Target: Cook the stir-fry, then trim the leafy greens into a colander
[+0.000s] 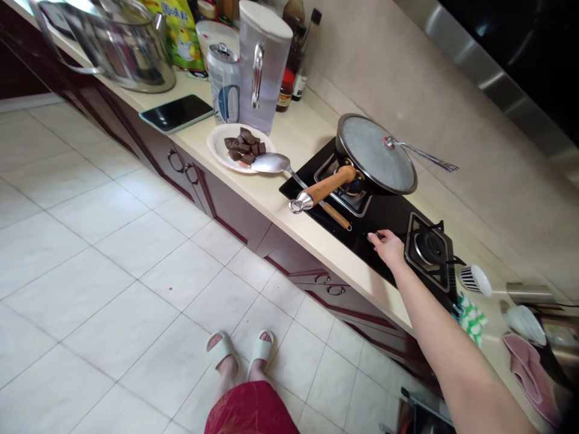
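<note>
- Shows a kitchen counter from above, at a slant, with a black gas stove set into it.
- Reaches in from the lower right with a bare right hand, across the counter's front edge, to the front part of the stove between its two burners.
- Pinches what looks like a control knob between thumb and fingers, covering most of it.
- Leaves the left hand out of view; cannot tell its grip.
- On the burner at the stove's left end: a pan under a glass lid, with its wooden handle pointing out toward the counter's front edge.
- Beneath that handle: a metal serving spoon, tip on the rim of a white plate, grip end over the stove's front edge.
- On the plate, at the counter's front edge left of the stove: dark brown cubes.
- Near the stove's right end: the second burner, with a striped bowl just past the edge.
- Judged from the pose, at the step of working the heat control, with the pan covered; cannot see a flame or the direction of any turn.
- Seems to call next for a firm pinch and a controlled wrist turn, with knuckles clear of the spoon's grip end.
</note>
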A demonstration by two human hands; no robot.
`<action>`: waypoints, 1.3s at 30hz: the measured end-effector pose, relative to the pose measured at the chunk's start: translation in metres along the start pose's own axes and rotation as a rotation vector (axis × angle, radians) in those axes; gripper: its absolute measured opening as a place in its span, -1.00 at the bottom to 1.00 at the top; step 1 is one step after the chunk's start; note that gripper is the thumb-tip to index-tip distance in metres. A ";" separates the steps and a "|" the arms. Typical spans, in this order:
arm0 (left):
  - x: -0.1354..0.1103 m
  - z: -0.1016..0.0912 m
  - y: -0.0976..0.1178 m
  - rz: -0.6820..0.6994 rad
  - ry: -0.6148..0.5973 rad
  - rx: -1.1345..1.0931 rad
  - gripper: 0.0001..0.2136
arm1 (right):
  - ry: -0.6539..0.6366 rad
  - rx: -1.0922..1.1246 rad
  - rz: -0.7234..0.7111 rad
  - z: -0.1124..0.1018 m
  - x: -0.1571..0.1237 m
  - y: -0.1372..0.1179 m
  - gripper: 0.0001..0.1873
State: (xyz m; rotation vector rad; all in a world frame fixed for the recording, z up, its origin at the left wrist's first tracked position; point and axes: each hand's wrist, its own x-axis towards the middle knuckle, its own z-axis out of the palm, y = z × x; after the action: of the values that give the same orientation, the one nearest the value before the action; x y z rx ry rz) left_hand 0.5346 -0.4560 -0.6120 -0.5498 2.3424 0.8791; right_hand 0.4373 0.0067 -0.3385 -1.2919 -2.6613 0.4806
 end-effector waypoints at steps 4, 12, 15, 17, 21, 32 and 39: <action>0.009 0.001 -0.007 -0.019 0.054 -0.005 -0.50 | -0.002 0.000 -0.001 -0.001 -0.001 -0.002 -0.61; 0.000 -0.006 0.009 0.036 -0.009 0.082 -0.56 | 0.008 0.006 -0.010 0.001 0.002 0.002 -0.60; -0.012 -0.007 0.022 0.093 -0.051 0.135 -0.65 | 0.007 0.015 -0.014 0.002 0.002 0.003 -0.59; -0.019 -0.009 0.029 0.105 -0.063 0.146 -0.71 | 0.005 0.021 -0.016 0.002 0.002 0.003 -0.59; -0.029 -0.015 0.035 0.167 -0.147 0.107 -0.73 | 0.006 0.033 -0.013 0.002 0.000 0.002 -0.59; -0.006 -0.017 0.016 0.065 0.004 0.034 -0.53 | -0.002 0.008 -0.004 0.005 0.004 0.009 -0.49; -0.040 -0.039 0.029 0.074 0.044 0.419 -0.64 | 0.026 -0.010 -0.092 -0.024 -0.052 -0.012 -0.33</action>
State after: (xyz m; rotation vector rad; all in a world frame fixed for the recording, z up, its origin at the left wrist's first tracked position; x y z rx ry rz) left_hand 0.5348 -0.4556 -0.5487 -0.3110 2.5022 0.3867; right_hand 0.4673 -0.0358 -0.3112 -1.1634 -2.6908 0.4359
